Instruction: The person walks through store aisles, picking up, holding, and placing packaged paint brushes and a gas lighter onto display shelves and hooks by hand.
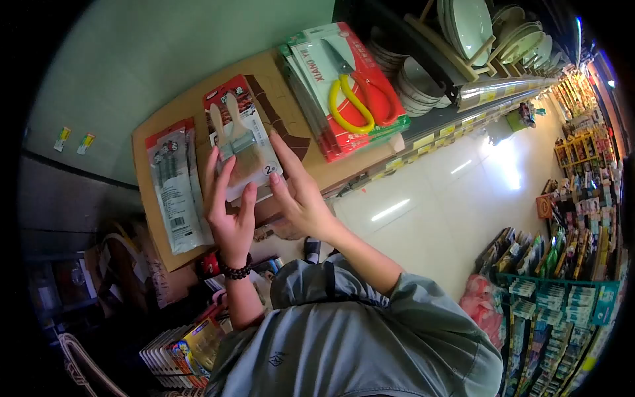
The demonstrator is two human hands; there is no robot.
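Note:
A blister pack of basting brushes [239, 140] with pale wooden handles and a red-and-black header card lies over a cardboard box [173, 111]. My left hand [229, 210] grips its lower left edge, the fingers up its side and the thumb at the bottom. On the right edge are the fingers of my right hand [303, 200], with the thumb at the lower corner. To the left lies a clear packet with a red top [175, 185]. A stack of carded scissors [347, 92], yellow and orange handled, lies to the right.
Bowls [418, 85] and plates on racks [471, 30] stand on the shelf at upper right. A tiled aisle floor [423, 192] runs alongside. Shelves of packaged goods [559, 291] line the far side. A grey-green wall [132, 79] is behind the box.

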